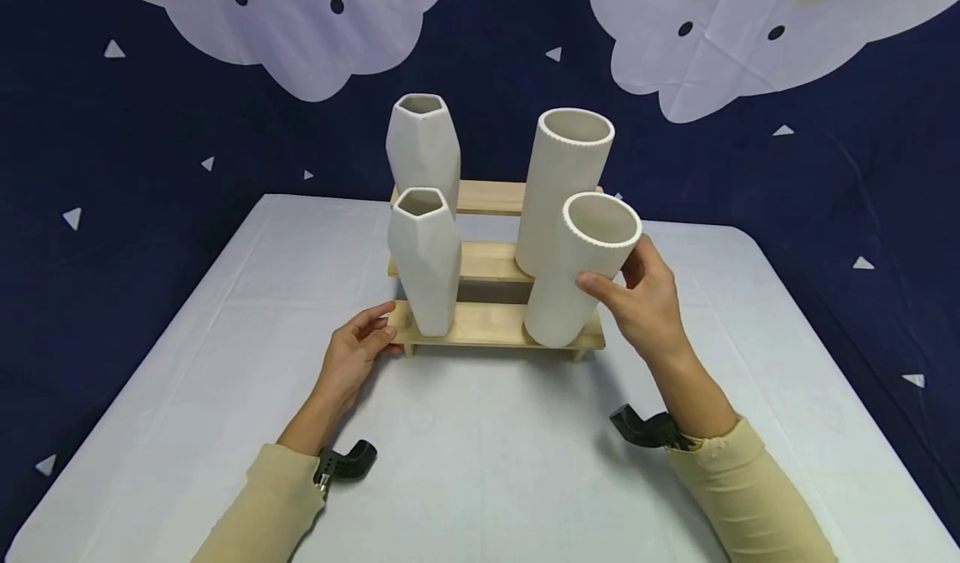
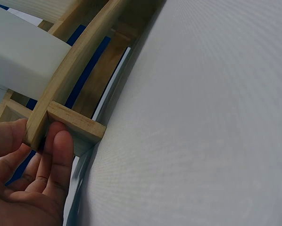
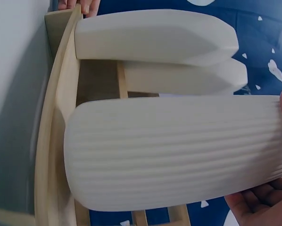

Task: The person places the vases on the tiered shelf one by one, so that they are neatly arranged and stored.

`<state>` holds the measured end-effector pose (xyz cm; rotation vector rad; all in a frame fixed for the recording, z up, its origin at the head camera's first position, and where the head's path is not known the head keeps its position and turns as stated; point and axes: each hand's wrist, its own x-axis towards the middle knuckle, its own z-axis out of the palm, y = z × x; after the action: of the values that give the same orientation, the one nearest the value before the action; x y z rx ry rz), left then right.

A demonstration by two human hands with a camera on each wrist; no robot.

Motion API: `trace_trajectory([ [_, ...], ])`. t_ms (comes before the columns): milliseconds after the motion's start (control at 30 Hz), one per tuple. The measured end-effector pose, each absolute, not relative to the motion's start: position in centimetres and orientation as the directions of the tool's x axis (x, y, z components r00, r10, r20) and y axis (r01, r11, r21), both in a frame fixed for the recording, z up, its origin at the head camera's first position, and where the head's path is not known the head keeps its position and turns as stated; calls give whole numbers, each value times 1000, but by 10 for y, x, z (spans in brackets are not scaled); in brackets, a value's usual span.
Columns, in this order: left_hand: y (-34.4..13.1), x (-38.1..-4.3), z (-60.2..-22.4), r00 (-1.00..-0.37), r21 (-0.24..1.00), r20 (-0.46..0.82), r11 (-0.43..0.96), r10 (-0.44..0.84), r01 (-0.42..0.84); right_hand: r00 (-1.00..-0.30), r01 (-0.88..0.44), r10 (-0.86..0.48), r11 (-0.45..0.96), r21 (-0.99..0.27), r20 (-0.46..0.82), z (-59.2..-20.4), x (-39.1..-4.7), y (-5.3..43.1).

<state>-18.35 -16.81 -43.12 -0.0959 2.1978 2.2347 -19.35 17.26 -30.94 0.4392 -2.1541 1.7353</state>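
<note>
My right hand (image 1: 647,305) grips a white cylindrical vase (image 1: 570,284), thumb on its front and fingers behind. Fine ribs run along this vase in the right wrist view, and its base is at the lowest step of a wooden tiered stand (image 1: 491,323). At the stand's left end, my left hand (image 1: 352,355) pinches the lowest board, thumb on top and fingers underneath in the left wrist view. A white faceted vase (image 1: 425,276) stands on that same step near the left hand. Behind it rises a second faceted vase (image 1: 422,142), its lower part hidden.
Another white cylindrical vase (image 1: 564,180) stands on the middle step, behind the held one. A white cloth covers the table (image 1: 480,455). Behind it hangs a dark blue backdrop (image 1: 510,47) with clouds and small triangles. Each wrist wears a black camera mount (image 1: 348,461).
</note>
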Motion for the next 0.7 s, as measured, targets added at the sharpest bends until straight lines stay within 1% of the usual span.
trace_trajectory([
  [233,-168,-184,-431,-998,999,-45,-22,-40,-44,-896,-440,-21,189,-878,444,-312,-195,157],
  [700,-168,-184,-431,-998,999,-48,-23,-41,-47,-873,-475,12,206,-856,487,-323,-195,147],
])
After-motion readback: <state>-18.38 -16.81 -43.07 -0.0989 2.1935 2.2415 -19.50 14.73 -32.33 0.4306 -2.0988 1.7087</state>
